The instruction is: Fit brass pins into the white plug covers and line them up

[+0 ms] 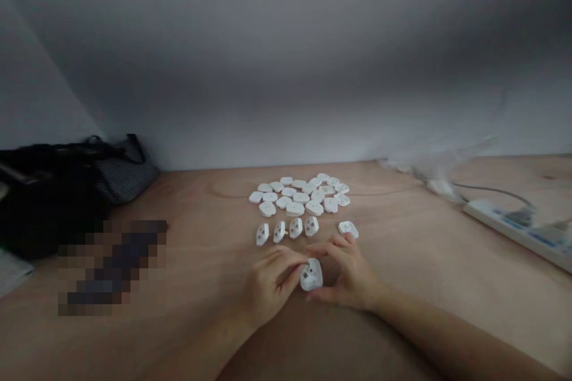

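Between my hands is an open white plug adapter housing (311, 277), its hollow inside facing me, with small dark or metallic parts showing in it. My left hand (271, 281) pinches its upper left edge with thumb and forefinger; whether a small part is also in that pinch I cannot tell. My right hand (351, 272) curves round the housing from the right, thumb at the lower edge and forefinger at the top. Just beyond my right fingers lies another white housing piece (348, 228). Several white adapters (295, 228) stand on edge in a row ahead of my hands.
Behind the row, several white housing pieces (295, 209) lie grouped on the wooden table (205, 286). A power strip (518, 229) with a cable and a clear plastic bag (440, 181) are at right. On the left are a black bag (49, 202) and a pixelated dark object (118, 265).
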The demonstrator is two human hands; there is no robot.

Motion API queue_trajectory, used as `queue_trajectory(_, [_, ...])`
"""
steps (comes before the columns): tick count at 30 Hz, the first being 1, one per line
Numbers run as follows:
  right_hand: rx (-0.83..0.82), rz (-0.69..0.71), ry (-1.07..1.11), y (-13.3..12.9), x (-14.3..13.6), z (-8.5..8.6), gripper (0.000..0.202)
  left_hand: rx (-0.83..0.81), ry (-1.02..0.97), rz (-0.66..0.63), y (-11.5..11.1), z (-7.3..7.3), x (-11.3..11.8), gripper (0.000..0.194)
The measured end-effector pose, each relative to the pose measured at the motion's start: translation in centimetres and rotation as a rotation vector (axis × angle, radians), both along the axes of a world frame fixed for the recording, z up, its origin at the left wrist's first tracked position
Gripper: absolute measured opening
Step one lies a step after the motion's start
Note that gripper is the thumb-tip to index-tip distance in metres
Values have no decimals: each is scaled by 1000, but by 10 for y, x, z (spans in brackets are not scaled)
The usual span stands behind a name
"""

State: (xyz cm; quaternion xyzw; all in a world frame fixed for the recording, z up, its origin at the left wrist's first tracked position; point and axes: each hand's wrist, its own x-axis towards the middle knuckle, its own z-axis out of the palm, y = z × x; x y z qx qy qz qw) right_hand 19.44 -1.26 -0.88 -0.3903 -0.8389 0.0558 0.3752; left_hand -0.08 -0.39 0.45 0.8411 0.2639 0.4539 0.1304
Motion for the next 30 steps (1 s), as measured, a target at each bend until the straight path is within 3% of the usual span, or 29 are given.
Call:
queue_trajectory(10, [0, 10, -1, -1, -1, 2, 65, 21, 9, -83, 2, -2, 1, 14])
queue_trajectory(14, [-2, 0, 23, -1, -1, 1, 65, 37, 108, -74, 1, 2, -2, 16])
queue_trajectory(16, [-6, -9, 26, -1, 0, 2, 67, 25, 132, -53, 1, 4, -5, 26])
queue_trajectory(20, [-2, -14, 29, 1, 3, 1, 76, -27, 159, -62, 3, 3, -11, 64])
queue_trajectory(30, [64, 35, 18, 2, 4, -4, 90, -78, 293, -43, 11, -5, -12, 64])
